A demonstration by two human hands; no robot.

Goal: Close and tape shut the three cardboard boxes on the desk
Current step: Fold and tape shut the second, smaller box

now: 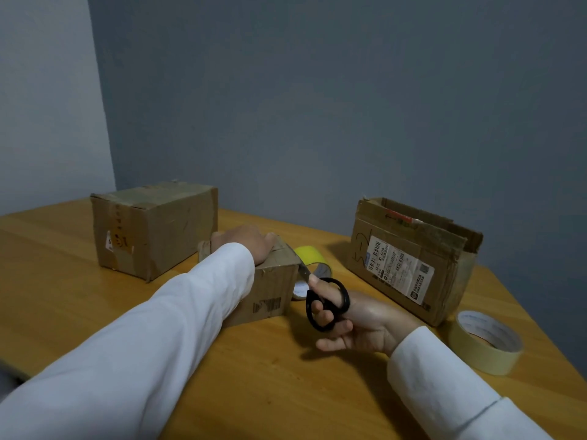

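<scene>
A small cardboard box (270,292) stands in the middle of the desk. My left hand (246,244) lies flat on its top, fingers straight. My right hand (355,322) grips black-handled scissors (325,301), whose blades point up at the box's right top edge. Just behind the blades sits a yellow tape roll (313,257). A bigger closed box (152,228) with tape on it stands at the back left. A third box (409,263) with a shipping label stands at the right, its top flaps up and open.
A beige masking tape roll (487,341) lies near the desk's right edge, in front of the open box. The wooden desk (286,382) meets grey walls at the back. Its right edge runs diagonally close to the open box.
</scene>
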